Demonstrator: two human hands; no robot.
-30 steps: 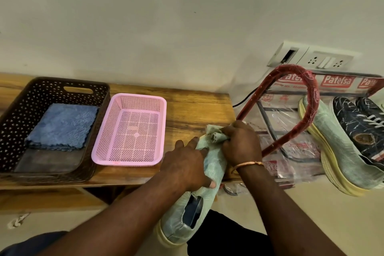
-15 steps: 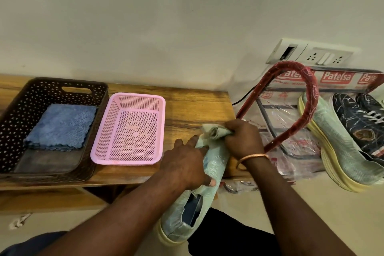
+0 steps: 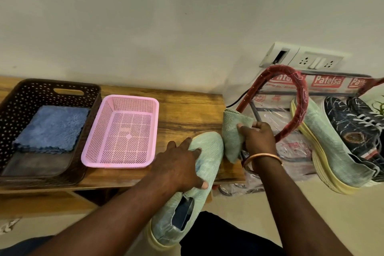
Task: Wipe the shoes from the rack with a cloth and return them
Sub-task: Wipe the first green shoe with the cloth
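A pale green mesh shoe (image 3: 205, 151) with a yellow sole lies toe-first against the front edge of the wooden table (image 3: 187, 114). My left hand (image 3: 178, 166) holds it across the upper, thumb on the right side. My right hand (image 3: 257, 137) grips a pale green cloth (image 3: 231, 133) just right of the toe, lifted off the shoe. The matching green shoe (image 3: 332, 151) leans on the red shoe rack (image 3: 299, 93) at the right, next to dark patterned sneakers (image 3: 357, 129).
A pink mesh basket (image 3: 124, 100) stands on the table left of the shoe. Further left, a dark brown basket (image 3: 31, 87) holds a folded blue cloth (image 3: 52, 127). A wall socket plate (image 3: 301, 58) sits above the plastic-wrapped rack.
My right hand has lifted the cloth off the shoe's toe and moved it right, uncovering the toe. My left hand keeps its hold on the shoe.
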